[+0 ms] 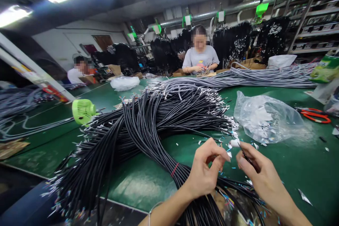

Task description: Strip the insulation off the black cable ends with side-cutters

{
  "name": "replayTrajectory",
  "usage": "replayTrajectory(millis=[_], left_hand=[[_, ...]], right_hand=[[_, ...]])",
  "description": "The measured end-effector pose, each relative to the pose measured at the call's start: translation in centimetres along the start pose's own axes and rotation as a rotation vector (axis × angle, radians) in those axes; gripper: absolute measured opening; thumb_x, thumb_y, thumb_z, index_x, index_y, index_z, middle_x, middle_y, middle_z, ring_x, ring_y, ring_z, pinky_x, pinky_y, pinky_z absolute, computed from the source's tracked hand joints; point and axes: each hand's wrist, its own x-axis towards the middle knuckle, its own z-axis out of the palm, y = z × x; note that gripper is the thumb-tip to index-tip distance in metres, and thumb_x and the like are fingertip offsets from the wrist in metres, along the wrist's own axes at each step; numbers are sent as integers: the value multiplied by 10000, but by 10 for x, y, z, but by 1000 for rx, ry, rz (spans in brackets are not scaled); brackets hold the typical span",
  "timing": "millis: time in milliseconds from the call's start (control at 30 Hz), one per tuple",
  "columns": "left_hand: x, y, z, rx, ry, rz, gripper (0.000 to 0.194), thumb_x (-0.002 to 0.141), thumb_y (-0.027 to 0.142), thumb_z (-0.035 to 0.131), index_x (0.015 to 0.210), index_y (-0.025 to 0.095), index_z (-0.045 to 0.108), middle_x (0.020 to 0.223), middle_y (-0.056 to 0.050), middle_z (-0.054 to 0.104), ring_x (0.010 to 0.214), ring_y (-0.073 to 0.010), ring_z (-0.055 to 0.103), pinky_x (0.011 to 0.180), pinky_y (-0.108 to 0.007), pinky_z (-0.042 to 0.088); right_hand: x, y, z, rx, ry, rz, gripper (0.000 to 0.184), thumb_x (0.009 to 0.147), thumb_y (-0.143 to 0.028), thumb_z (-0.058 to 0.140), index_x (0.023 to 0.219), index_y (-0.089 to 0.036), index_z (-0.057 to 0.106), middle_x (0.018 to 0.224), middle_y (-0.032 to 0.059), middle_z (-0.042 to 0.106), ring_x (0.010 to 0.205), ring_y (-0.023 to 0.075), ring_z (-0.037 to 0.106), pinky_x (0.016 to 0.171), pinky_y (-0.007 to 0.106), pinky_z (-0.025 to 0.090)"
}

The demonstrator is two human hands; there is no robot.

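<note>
My left hand [205,171] is closed in a pinch just left of my right hand [255,169], and what its fingertips hold is too small to make out. My right hand pinches a thin black cable end with a small white tip [234,143] sticking up from its fingers. Both hands hover over the near edge of the green table [296,169]. A big bundle of black cables [148,123], tied with a red band [174,169], fans out to the left and runs under my wrists. Small coloured and white scraps [225,148] litter the cloth around my hands.
A crumpled clear plastic bag [265,118] lies right of the bundle, with red-handled scissors [315,115] beyond it. A green fan [83,110] stands at the left. Grey cable bundles [254,76] stretch across the far side, where a seated person [200,58] works; another person [79,70] sits far left.
</note>
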Motion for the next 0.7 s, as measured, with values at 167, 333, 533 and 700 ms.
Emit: replayTrajectory(millis=[167, 333, 533, 700], left_hand=[[-6, 0, 1, 419, 89, 318, 265, 759, 18, 479, 742, 198, 672, 725, -33, 571, 645, -121, 533, 587, -245, 418], [-8, -4, 0, 538, 49, 433, 314, 744, -6, 473, 798, 211, 694, 761, -36, 582, 625, -105, 538, 577, -224, 434], [-9, -5, 0, 540, 37, 423, 312, 752, -3, 473, 796, 207, 700, 759, -42, 590, 608, -102, 530, 565, -221, 430], [-9, -6, 0, 532, 30, 405, 323, 759, 7, 469, 806, 218, 708, 766, -42, 597, 601, -103, 526, 565, -230, 435]], right_hand=[[-4, 2, -2, -198, 20, -148, 300, 857, -390, 513, 1074, -223, 633, 1001, 74, 655, 936, 205, 617, 797, 302, 505], [-4, -3, -3, -247, -16, -206, 242, 866, -352, 504, 969, -249, 697, 855, 49, 678, 892, 208, 640, 677, 261, 534], [-2, -6, -6, -242, -54, -205, 219, 863, -347, 513, 860, -239, 704, 757, 34, 650, 831, 195, 645, 601, 239, 522], [-1, -5, -7, -223, -67, -213, 217, 859, -345, 519, 849, -229, 702, 741, 33, 642, 792, 186, 643, 604, 241, 522]])
